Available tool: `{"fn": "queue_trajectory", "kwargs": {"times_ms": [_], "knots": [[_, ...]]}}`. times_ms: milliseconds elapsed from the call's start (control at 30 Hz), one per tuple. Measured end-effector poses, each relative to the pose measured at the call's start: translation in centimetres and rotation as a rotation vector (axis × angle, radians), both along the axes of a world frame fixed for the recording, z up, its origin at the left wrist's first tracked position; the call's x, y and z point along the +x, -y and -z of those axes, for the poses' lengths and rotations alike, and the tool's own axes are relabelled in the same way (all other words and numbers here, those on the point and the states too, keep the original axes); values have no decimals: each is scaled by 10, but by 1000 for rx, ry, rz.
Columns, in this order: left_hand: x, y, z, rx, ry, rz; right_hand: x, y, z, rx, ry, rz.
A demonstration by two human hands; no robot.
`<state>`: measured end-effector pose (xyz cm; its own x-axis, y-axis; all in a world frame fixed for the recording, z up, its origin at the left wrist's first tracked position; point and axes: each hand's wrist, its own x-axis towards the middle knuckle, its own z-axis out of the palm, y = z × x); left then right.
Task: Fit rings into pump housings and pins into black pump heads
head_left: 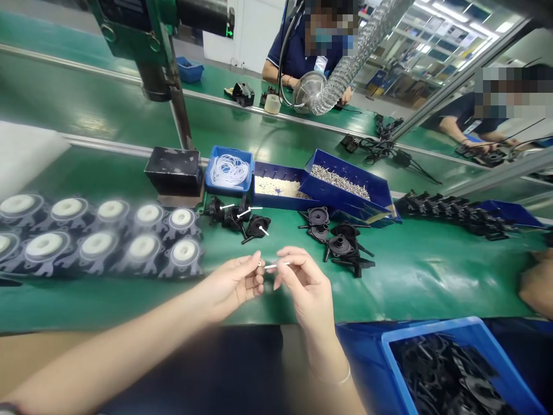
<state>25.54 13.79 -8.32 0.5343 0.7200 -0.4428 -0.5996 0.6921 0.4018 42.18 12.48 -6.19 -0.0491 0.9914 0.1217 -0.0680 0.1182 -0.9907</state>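
Between the thumb and finger of my left hand [231, 282] is a small whitish ring-like piece [260, 264]. My right hand [311, 288] pinches a thin pale pin [271, 266], its tip pointing at that piece. The two hands are close together above the green bench; whether pin and ring touch, I cannot tell. Just beyond them lies a black plastic part [258, 226] with a pale pin sticking out, beside similar parts [235, 216]. Farther right is a loose group of black round covers [341, 245] with side tubes.
Rows of black parts with white discs [185, 252] fill the left. Behind stand a black block [173, 173], a blue tray of white rings [228, 171], a bin of small pale pieces [276, 187] and a bin of metal pins [341, 181]. A blue crate [389, 351] sits lower right. Co-workers sit opposite.
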Motion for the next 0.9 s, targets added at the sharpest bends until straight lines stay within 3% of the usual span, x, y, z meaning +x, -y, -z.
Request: {"fn": "queue_trajectory", "kwargs": {"times_ms": [133, 333, 533, 900], "knots": [[-1, -1, 0, 9, -20, -5, -1, 5, 0, -36, -94, 26], [-2, 0, -1, 104, -123, 17, -2, 11, 12, -130, 101, -63], [2, 2, -2, 261, -278, -7, -4, 18, 18, -244, 194, -30], [3, 2, -5, 276, -334, 15, 0, 26, 13, -148, 305, -107]]}}
